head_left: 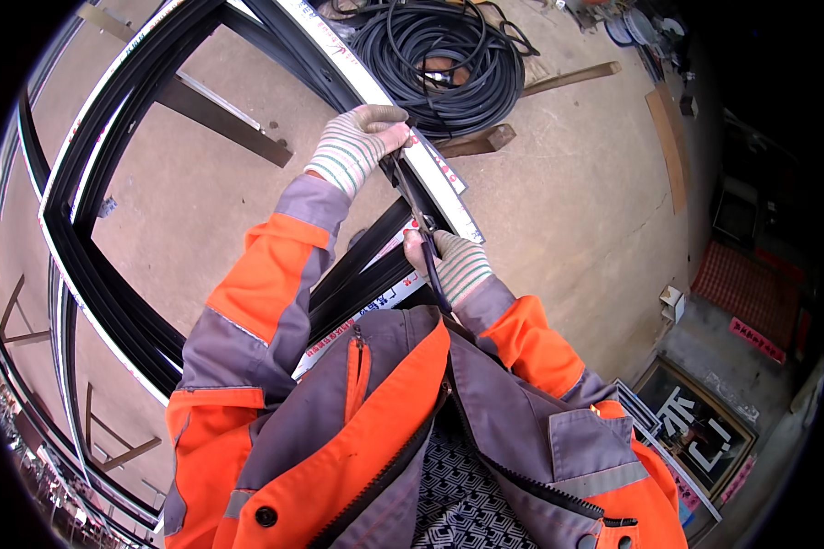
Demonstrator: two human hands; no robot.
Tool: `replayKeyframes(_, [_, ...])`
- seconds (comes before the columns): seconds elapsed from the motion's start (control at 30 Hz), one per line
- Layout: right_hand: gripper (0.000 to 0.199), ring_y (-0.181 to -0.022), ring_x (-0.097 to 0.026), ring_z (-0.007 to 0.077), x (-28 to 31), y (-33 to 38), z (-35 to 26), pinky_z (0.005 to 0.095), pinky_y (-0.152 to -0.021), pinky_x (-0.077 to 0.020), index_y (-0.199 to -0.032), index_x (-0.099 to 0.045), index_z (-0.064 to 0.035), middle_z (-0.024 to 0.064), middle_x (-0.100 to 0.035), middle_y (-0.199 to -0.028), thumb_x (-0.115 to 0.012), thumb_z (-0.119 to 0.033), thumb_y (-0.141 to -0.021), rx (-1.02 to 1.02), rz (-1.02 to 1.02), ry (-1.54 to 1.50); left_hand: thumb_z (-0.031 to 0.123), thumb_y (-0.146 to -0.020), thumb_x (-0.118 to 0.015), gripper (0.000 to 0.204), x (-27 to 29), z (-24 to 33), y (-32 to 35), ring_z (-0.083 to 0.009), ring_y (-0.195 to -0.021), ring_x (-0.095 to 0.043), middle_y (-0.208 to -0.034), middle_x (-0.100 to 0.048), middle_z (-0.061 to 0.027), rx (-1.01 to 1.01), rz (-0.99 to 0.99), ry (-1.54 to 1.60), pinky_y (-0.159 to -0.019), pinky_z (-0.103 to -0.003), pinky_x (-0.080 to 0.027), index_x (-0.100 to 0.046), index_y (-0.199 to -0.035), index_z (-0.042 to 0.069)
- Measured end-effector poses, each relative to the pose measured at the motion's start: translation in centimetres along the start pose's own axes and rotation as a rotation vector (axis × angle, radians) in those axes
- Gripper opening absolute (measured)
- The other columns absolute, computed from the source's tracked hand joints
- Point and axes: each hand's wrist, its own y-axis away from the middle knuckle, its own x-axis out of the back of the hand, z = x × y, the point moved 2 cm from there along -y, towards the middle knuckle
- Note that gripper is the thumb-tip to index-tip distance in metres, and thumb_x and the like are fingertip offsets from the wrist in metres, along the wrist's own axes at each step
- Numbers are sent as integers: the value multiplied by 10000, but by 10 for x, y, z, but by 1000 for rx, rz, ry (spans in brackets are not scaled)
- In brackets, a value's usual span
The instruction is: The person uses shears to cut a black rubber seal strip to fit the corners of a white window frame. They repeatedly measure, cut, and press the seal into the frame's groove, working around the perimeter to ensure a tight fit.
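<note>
Over a concrete floor (568, 183), a person in an orange-and-grey work jacket bends above a large black window frame (110, 137) that rests on wooden blocks. Both hands wear striped knit gloves. The left hand (362, 137) is closed, pinching a thin black rubber strip (421, 224) against the frame's right-hand bar, where white protective film (435, 160) covers the metal. The right hand (458, 265) is closed lower down around the same strip, holding it taut near the frame's corner; the strip's loose end runs down toward the jacket.

As a judgement from how things lie, the strip seems to be going into the groove of this one bar, and only the short stretch between the two hands is in work. Whether the stretch beyond the left hand is already seated cannot be told, since the film and the glove hide the groove. The far and left bars of the frame show no loose strip. A big coil of black cord (439, 55) lies on the floor just beyond the frame, suggesting much material is still unused.
</note>
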Motion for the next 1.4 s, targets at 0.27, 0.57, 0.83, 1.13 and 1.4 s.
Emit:
replayKeyframes(0.27, [477, -739, -674, 366, 5, 14, 10, 416, -715, -531, -891, -676, -12, 209, -673, -765, -617, -485, -918, -31, 3, 65, 51, -921, -678, 374, 9, 15, 7, -144, -868, -683, -1004, -715, -133, -90, 32, -14, -822, -257, -562, -578, -1258, -78])
replayKeyframes(0.57, [260, -679, -514, 69, 58, 30, 16, 255, -634, -468, -1010, -633, -2, 21, -605, -741, -709, -237, -927, 28, 311, -369, 77, -961, -612, 291, -10, 14, 82, -91, -769, -619, -899, -667, -54, 51, -416, -321, -717, -255, -544, -593, -1220, -55])
replayKeyframes(0.83, [253, -738, -595, 90, 60, 23, 5, 259, -686, -502, -1092, -657, -23, 30, -646, -805, -704, -178, -897, 126, 22, -284, 81, -978, -592, 209, -36, 1, 114, -123, -915, -626, -994, -688, -80, 70, -626, -340, -842, -291, -517, -630, -1166, -1])
replayKeyframes(1.13, [175, -702, -600, 107, 58, 34, 43, 275, -655, -497, -963, -644, -22, 58, -616, -739, -715, -154, -871, 31, 65, -149, 133, -991, -596, 243, -14, -65, 80, -97, -741, -619, -896, -690, -72, 64, -26, -76, -702, -228, -532, -640, -1149, -46])
replayKeyframes(1.4, [174, -541, -494, 53, 50, 40, 86, 236, -491, -419, -918, -605, -44, -29, -537, -656, -657, -210, -934, -84, 271, -341, 261, -933, -705, 345, -15, -99, 38, -115, -668, -621, -824, -677, -85, 138, 346, -264, -622, -258, -524, -645, -1060, -54])
